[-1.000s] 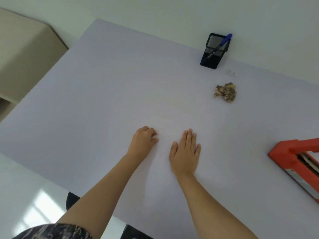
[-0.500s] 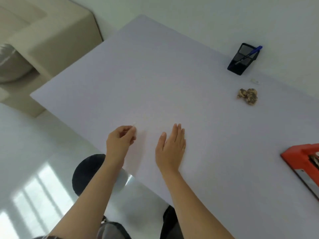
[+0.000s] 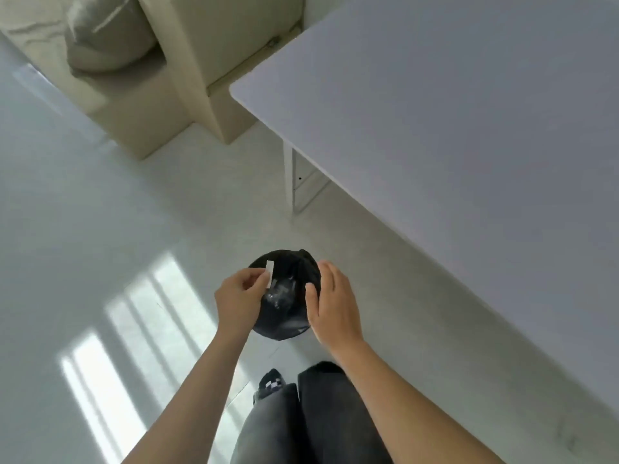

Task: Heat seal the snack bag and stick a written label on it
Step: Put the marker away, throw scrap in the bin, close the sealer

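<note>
My left hand (image 3: 239, 298) pinches a small white paper strip (image 3: 270, 273) between thumb and fingers, held just above a round black bin lined with a dark bag (image 3: 284, 306) on the floor. My right hand (image 3: 333, 304) hovers flat and empty over the bin's right rim, fingers together but holding nothing. The snack bag, heat sealer and pen are out of view. The white table (image 3: 469, 112) fills the upper right.
A beige sofa (image 3: 160, 61) with a grey cushion (image 3: 104, 38) stands at the upper left, next to the table's corner. A white table leg (image 3: 290, 182) drops to the pale floor. My dark trousers (image 3: 311, 420) and a patterned shoe (image 3: 272, 383) are at the bottom.
My view swung down and left, from the tabletop to the floor. My left hand carried the white strip off the table to above the bin, and my right hand followed.
</note>
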